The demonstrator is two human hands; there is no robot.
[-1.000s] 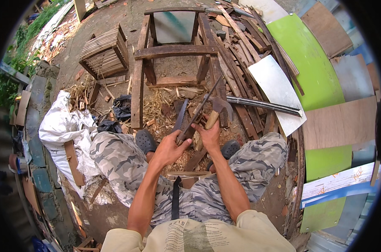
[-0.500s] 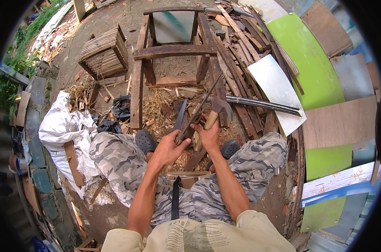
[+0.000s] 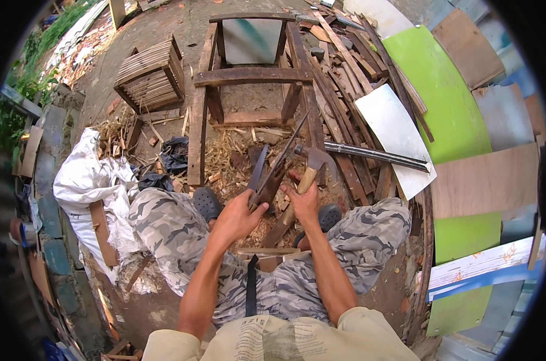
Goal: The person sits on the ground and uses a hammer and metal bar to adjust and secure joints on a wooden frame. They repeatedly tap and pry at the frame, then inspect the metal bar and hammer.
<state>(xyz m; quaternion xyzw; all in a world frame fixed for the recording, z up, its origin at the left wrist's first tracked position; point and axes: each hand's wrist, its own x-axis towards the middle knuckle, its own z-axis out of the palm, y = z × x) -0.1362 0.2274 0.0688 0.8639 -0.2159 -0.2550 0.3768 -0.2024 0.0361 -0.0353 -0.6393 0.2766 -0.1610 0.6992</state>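
Observation:
My left hand (image 3: 241, 215) is closed around the near end of a long, thin dark strip (image 3: 282, 157), which slants up and to the right; I cannot tell whether it is wood or metal. Just left of the strip shows a saw blade (image 3: 259, 167), its lower end hidden by my hand. In my right hand (image 3: 303, 200) is a claw hammer (image 3: 307, 178), gripped by its wooden handle, the metal head pointing away from me. Beneath both hands a dark piece of wood (image 3: 278, 231) lies slanted over wood shavings (image 3: 229, 155).
A dark wooden frame (image 3: 252, 76) stands ahead, with a slatted wooden crate (image 3: 151, 76) to its left. Scrap lumber (image 3: 340, 114) and a metal bar (image 3: 378, 156) lie at right, near green panels (image 3: 447, 99). A white sack (image 3: 92, 180) rests beside my left leg.
My right hand has moved slightly right with the hammer, and its fingers are now farther from the dark strip. The left hand and strip have shifted only a little.

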